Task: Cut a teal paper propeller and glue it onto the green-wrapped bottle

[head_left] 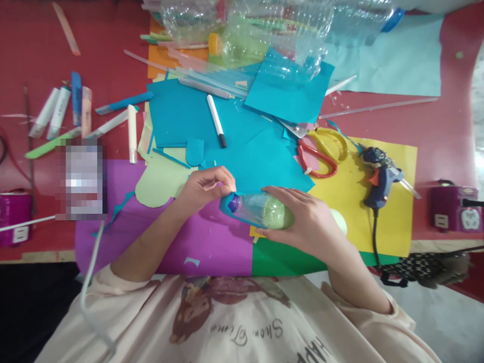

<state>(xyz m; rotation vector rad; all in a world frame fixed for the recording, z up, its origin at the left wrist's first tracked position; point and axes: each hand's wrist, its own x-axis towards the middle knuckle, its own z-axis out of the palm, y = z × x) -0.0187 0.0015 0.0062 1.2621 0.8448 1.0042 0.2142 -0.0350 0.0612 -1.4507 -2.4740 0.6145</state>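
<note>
A small clear plastic bottle lies on its side, its purple cap toward the left and pale green material around its lower part. My right hand wraps over the bottle's green end from the right. Thumb and fingertips of my left hand pinch the edge of a blue paper piece beside the cap. That blue piece curves round the cap end and runs along the bottle's near side. Part of the bottle is hidden under my right hand.
Scissors with red and yellow handles lie on blue paper. A glue gun rests on yellow paper at right. Large plastic bottles stand at the back. Several markers and a phone are at left.
</note>
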